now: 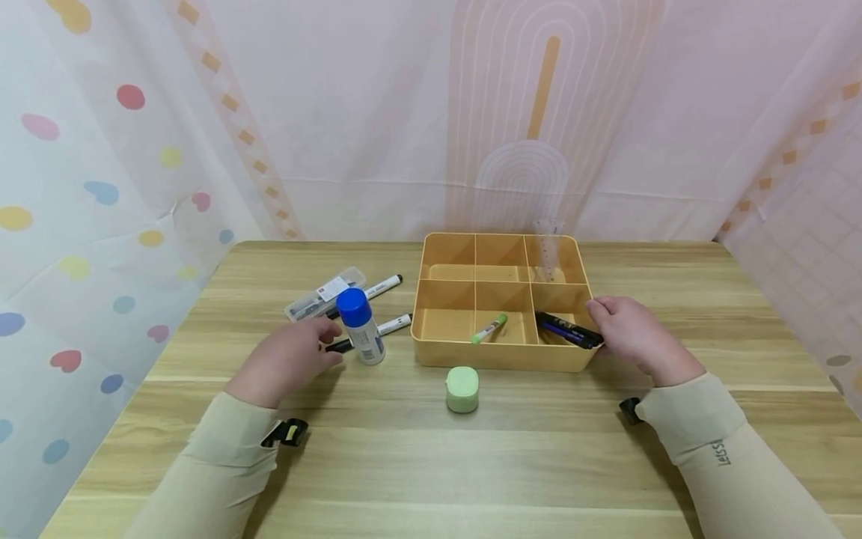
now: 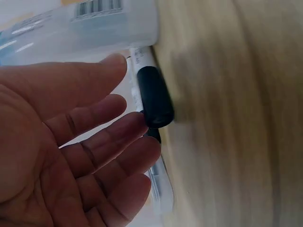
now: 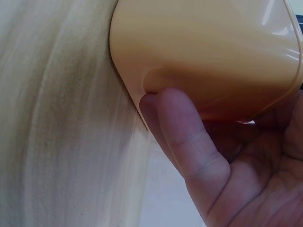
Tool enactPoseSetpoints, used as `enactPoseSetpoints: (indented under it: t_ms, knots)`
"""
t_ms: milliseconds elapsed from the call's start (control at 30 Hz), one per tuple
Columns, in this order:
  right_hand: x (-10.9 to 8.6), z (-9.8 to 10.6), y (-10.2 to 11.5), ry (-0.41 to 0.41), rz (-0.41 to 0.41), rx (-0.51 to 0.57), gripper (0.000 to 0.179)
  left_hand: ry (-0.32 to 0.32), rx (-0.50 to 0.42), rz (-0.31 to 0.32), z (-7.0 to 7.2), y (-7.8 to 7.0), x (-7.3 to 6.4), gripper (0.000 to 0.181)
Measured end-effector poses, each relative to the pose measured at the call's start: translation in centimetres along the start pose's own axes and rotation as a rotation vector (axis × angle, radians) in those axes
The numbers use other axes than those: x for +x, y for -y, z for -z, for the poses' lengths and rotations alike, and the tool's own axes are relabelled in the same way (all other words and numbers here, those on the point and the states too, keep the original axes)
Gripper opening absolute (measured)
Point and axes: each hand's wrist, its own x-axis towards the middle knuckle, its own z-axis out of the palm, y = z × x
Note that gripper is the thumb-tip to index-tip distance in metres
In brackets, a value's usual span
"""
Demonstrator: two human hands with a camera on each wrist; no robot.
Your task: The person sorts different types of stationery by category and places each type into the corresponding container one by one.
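Note:
My left hand (image 1: 286, 363) hovers at the left, fingers loosely bent, beside a white marker (image 1: 397, 324). In the left wrist view its fingertips are close to the marker's black cap (image 2: 156, 97); whether they touch it I cannot tell. A blue-capped glue stick (image 1: 367, 337) stands upright in front of that marker and partly hides it. My right hand (image 1: 636, 340) grips the right wall of a yellow divided organizer box (image 1: 441, 355). In the right wrist view, fingers press the box's outer side (image 3: 203, 52). Dark pens (image 1: 569, 331) lean in its front-right compartment.
Behind the glue stick lie another marker (image 1: 385, 287) and a clear plastic case (image 1: 353, 275) with contents. A clear ruler (image 1: 548, 258) stands in the box's back-right compartment, a green-and-white stick (image 1: 489, 328) in the front-middle one. A small light-green rounded object (image 1: 462, 391) sits before the box.

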Motion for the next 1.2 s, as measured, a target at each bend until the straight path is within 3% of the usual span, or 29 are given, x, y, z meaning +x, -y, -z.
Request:
enactPoseSetpoints:
  t_ms: [233, 700, 1200]
  knots:
    - [0.0, 0.0, 0.0, 0.005, -0.010, -0.011, 0.056, -0.010, 0.037, -0.035, -0.3, -0.4, 0.3, 0.035]
    - [0.0, 0.1, -0.1, 0.004, -0.012, -0.010, 0.056, -0.025, 0.073, -0.046, -1.1, 0.8, 1.2, 0.016]
    - [0.0, 0.1, -0.1, 0.005, -0.005, -0.031, 0.057, -0.011, 0.032, 0.028, -0.9, 1.0, 1.2, 0.013]
